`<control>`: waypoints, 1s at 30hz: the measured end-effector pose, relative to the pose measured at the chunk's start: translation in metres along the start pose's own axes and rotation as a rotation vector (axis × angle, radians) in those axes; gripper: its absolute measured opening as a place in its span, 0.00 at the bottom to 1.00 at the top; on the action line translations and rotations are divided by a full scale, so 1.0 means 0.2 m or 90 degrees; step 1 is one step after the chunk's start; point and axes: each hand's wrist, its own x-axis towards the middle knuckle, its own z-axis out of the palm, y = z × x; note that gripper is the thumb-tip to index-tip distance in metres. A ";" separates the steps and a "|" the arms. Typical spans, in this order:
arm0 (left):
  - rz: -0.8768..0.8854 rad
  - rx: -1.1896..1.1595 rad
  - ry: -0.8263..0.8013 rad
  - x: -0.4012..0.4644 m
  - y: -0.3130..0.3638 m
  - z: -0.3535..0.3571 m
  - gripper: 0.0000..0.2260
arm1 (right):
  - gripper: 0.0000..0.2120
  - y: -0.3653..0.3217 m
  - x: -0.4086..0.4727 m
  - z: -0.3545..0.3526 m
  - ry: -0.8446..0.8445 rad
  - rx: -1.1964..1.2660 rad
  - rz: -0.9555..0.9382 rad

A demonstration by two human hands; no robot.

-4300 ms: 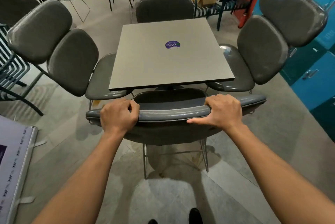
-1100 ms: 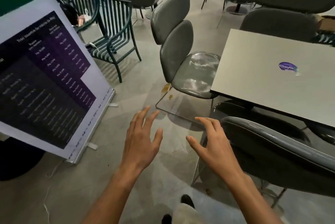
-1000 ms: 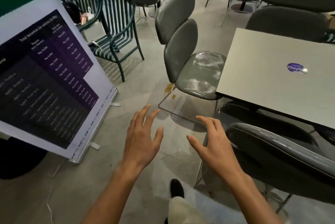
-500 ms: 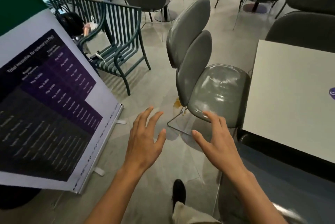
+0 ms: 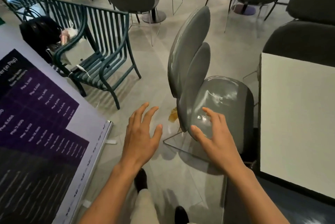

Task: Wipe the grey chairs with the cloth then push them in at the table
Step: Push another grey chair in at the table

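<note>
A grey chair [image 5: 192,64] with two stacked oval back pads and a shiny seat [image 5: 228,100] stands at the left side of the light square table [image 5: 297,115]. Its seat reaches just under the table's edge. My right hand [image 5: 215,140] hovers open in front of the seat's near corner, fingers spread. My left hand [image 5: 143,135] is open too, over the floor left of the chair. Neither hand holds anything. No cloth is in view. Another grey chair [image 5: 304,39] stands at the table's far side.
A tilted purple and white price board [image 5: 41,133] stands close on the left. A green slatted metal chair [image 5: 97,49] with a black bag [image 5: 39,33] sits beyond it. A yellowish stain [image 5: 173,116] marks the floor by the chair. More chairs and tables fill the background.
My hands let go of the near chair's back, and I turned and walked left around the table. The side chair is now closer, with both open hands nearer to it.
</note>
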 end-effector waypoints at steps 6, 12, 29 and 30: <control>0.083 -0.010 -0.053 0.51 -0.17 -0.02 0.24 | 0.32 -0.13 0.39 0.21 0.060 -0.004 0.049; 0.173 -0.031 -0.125 0.99 -0.31 -0.11 0.23 | 0.33 -0.32 0.75 0.39 0.141 0.007 0.118; 0.331 -0.078 -0.243 2.15 -0.42 0.08 0.25 | 0.28 -0.44 1.51 0.51 0.277 -0.014 0.246; 0.339 -0.086 -0.248 2.23 -0.41 0.10 0.24 | 0.28 -0.44 1.57 0.49 0.281 -0.013 0.251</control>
